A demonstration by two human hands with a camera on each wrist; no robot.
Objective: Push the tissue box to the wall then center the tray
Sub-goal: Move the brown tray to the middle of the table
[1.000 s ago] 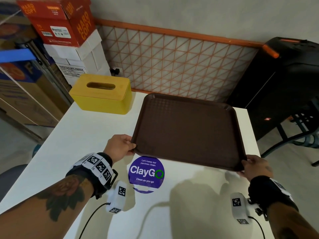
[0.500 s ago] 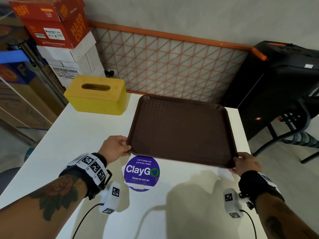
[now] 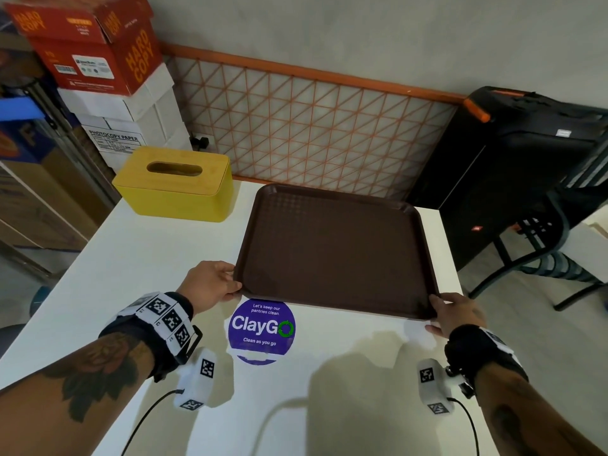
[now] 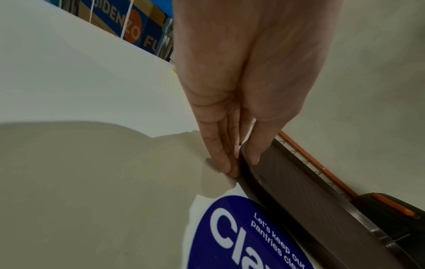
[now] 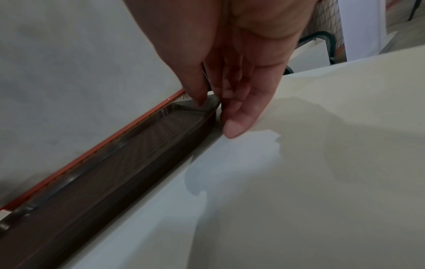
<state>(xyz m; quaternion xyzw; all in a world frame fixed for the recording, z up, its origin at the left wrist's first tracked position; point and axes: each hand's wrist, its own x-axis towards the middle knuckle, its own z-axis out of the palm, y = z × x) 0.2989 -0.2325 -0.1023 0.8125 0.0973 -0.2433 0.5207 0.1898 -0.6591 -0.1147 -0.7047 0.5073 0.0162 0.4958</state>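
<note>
Over the last second I have slid the tray [image 3: 332, 251] toward nine o'clock across the desk [image 3: 138, 258], and its near edge now covers the top rim of the round sticker [image 3: 261, 327] where a strip of white showed before. My left hand [image 3: 210, 284] pinches the near-left corner, thumb on the rim and fingers [image 4: 220, 156] under the edge, and my right hand [image 3: 455, 312] pinches the near-right corner likewise. The tissue box [image 3: 177, 182] sits at eleven o'clock by the wall, so I judge that step done; the tray looks right of centre, needing more leftward travel.
</note>
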